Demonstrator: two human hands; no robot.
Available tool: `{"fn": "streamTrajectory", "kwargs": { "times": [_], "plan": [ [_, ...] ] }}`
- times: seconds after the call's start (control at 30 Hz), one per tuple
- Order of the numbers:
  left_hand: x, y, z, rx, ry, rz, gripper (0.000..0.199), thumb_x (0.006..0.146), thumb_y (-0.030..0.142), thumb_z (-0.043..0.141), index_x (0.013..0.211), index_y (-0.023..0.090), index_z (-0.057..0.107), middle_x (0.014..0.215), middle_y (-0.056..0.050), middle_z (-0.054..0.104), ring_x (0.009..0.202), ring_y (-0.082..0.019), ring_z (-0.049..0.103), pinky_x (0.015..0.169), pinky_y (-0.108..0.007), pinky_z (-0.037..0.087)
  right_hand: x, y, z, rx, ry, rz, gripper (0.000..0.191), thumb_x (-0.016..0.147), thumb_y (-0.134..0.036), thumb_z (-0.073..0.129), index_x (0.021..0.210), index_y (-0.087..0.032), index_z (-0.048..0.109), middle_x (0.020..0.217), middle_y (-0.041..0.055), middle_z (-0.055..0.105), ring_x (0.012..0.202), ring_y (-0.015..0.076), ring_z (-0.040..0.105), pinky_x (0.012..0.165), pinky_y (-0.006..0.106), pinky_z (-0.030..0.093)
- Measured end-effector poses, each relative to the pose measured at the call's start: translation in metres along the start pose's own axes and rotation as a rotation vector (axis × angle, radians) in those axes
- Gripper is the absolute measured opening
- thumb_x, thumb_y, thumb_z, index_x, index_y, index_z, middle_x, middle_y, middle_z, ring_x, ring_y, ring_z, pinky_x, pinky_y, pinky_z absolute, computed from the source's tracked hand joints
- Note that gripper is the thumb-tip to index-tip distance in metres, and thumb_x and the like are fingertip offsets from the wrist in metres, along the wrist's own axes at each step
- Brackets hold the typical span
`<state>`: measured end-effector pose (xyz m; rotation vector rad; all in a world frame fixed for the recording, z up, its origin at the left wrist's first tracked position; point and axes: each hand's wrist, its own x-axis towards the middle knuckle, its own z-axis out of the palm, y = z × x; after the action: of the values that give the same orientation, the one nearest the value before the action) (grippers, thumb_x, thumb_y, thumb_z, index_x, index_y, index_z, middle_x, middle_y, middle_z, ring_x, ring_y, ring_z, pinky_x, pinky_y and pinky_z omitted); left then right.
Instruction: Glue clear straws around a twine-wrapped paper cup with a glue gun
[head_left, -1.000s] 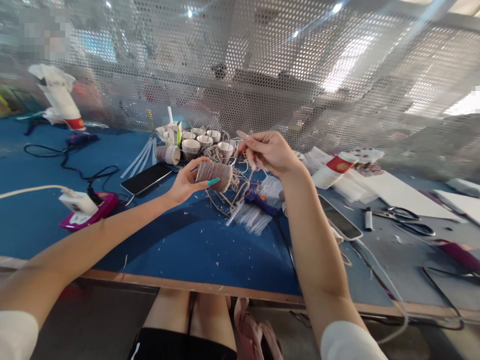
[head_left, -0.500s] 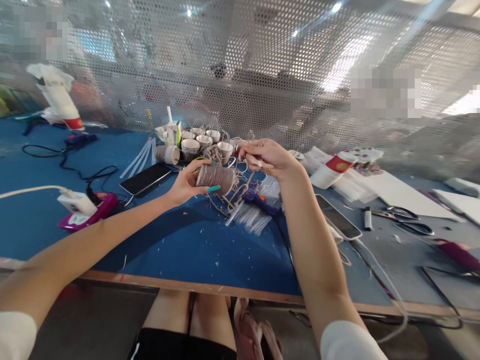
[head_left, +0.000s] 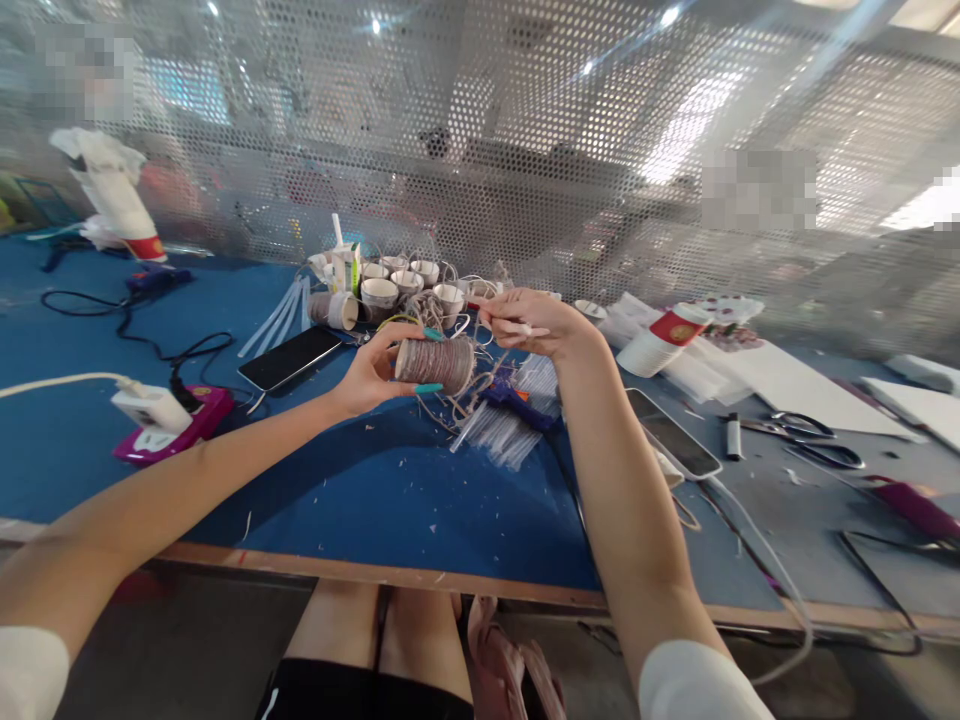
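My left hand point(head_left: 371, 368) is closed round a spool wound with greyish-brown cord point(head_left: 435, 364), lying sideways above the table, its round end toward my palm. Just right of it, my right hand point(head_left: 536, 322) is raised with thumb and fingers pinched; what they hold, if anything, is too small to make out. Below the hands lie a blue glue gun point(head_left: 517, 402) and a bundle of clear sticks point(head_left: 499, 440). Loose cord tangles beside the spool. Behind it stand several cord-wrapped white cups point(head_left: 380, 294), and another wrapped roll point(head_left: 334, 311) lies to the left.
A black phone point(head_left: 291, 360) and a purple power strip point(head_left: 206, 410) lie left. To the right are a second phone point(head_left: 673, 435), scissors point(head_left: 802, 428), a paper-cup stack point(head_left: 664, 338) and white boards point(head_left: 817, 392). A perforated metal screen point(head_left: 480, 180) stands along the back.
My right hand has dropped slightly and its wrist has turned a little. The spool in my left hand has rolled slightly, and my left fingers have shifted on it.
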<state>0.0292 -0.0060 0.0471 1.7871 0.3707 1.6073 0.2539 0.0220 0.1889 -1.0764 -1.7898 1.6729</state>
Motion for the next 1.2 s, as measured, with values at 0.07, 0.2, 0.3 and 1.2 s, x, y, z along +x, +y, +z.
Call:
{"fn": "streamTrajectory", "kwargs": {
  "times": [0.07,0.2,0.3,1.2],
  "plan": [
    [0.000,0.001,0.001,-0.005,-0.003,0.011,0.058,0.064,0.041,0.091,0.114,0.027,0.066,0.118,-0.006,0.061,0.115,-0.023,0.062,0.095,-0.037,0.056,0.001,0.000,0.000,0.019,0.003,0.040,0.040,0.104,-0.015,0.042,0.065,-0.014,0.053,0.037,-0.0098,0.037,0.026,-0.0015,0.017,0.033,0.010,0.028],
    [0.000,0.001,0.000,-0.037,-0.015,0.010,0.055,0.063,0.039,0.092,0.111,0.028,0.067,0.117,-0.005,0.064,0.116,-0.023,0.062,0.098,-0.039,0.053,0.000,-0.001,0.002,0.021,0.003,0.118,0.042,0.105,-0.012,0.037,0.066,-0.014,0.051,0.037,-0.0098,0.035,0.026,-0.0015,0.016,0.032,0.008,0.026],
    [0.000,0.003,0.001,-0.080,-0.027,-0.038,0.054,0.062,0.036,0.093,0.108,0.026,0.068,0.117,-0.006,0.065,0.118,-0.024,0.061,0.101,-0.041,0.052,0.000,-0.002,0.003,0.002,-0.011,0.128,0.041,0.104,-0.009,0.036,0.067,-0.014,0.053,0.037,-0.0092,0.037,0.027,-0.0010,0.016,0.031,0.007,0.026],
    [-0.001,-0.002,-0.004,-0.230,-0.014,-0.466,0.059,0.060,0.037,0.090,0.105,0.022,0.054,0.118,-0.007,0.063,0.110,-0.023,0.065,0.093,-0.038,0.055,0.015,0.018,-0.008,-0.056,-0.060,0.114,0.039,0.102,-0.023,0.053,0.065,-0.012,0.062,0.039,-0.0076,0.043,0.029,0.0006,0.023,0.034,0.012,0.033]
  ]
}}
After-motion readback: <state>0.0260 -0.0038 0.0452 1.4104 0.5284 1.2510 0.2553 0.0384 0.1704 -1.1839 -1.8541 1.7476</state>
